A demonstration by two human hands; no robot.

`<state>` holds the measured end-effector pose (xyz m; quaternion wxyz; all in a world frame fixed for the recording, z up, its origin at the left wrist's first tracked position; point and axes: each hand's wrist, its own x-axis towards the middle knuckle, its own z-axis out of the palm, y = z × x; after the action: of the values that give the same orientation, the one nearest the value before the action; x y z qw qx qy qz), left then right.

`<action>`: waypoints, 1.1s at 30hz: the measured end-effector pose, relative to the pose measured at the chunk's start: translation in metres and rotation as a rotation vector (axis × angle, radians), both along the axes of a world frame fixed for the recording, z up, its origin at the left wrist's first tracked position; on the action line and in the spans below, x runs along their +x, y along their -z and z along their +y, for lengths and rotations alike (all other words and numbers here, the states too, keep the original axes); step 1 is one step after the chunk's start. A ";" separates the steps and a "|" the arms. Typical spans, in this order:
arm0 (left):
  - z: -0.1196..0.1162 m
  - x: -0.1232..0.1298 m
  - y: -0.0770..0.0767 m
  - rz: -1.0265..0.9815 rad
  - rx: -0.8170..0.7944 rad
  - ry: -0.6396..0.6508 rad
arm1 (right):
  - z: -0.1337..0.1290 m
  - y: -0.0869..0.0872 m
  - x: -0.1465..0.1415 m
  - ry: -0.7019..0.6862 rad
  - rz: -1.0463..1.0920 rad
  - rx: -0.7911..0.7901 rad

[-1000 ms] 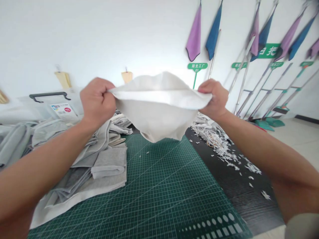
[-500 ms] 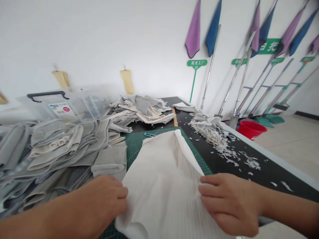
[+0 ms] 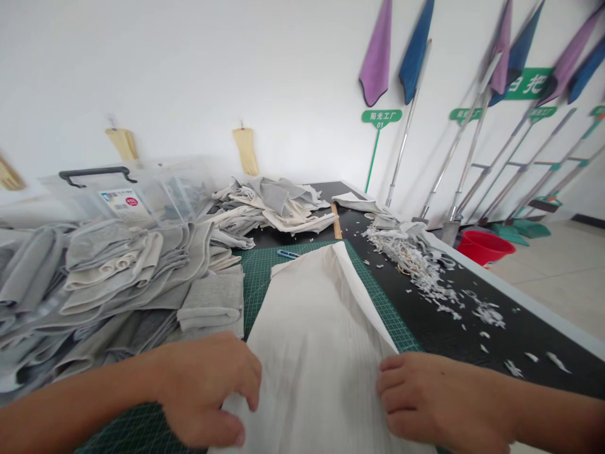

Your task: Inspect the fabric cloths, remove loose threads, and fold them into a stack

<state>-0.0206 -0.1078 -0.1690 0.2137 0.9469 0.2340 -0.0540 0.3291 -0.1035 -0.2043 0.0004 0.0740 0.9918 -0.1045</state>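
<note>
Left hand (image 3: 208,391) and right hand (image 3: 439,397) grip one cloth (image 3: 316,353) on a cutting mat (image 3: 259,284).

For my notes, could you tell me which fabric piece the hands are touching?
The off-white sheet under the left hand and right hand; grey pieces lie piled left of it.

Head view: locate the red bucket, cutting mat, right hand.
Red bucket (image 3: 485,248): head view, outer side wall.
Cutting mat (image 3: 258,284): head view, bare green grid.
Right hand (image 3: 439,397): head view, back of the hand.

A person's bare left hand (image 3: 208,388), bare right hand (image 3: 439,397), short fingernails (image 3: 254,403), bare left forearm (image 3: 80,410), bare right forearm (image 3: 553,410)
</note>
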 end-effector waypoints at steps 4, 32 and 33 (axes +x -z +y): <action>0.031 0.011 0.008 -0.014 0.239 -0.298 | 0.035 -0.011 -0.019 -0.014 0.081 0.067; 0.041 0.038 0.094 0.071 0.361 -0.409 | 0.201 0.018 -0.200 0.729 0.022 0.151; 0.041 0.037 0.093 0.067 0.354 -0.409 | 0.207 0.017 -0.200 0.769 0.024 0.133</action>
<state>0.0168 -0.0668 -0.2623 0.0434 0.9003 0.4332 0.0007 0.1295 0.1035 -0.2216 -0.0553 0.4388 0.8963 -0.0335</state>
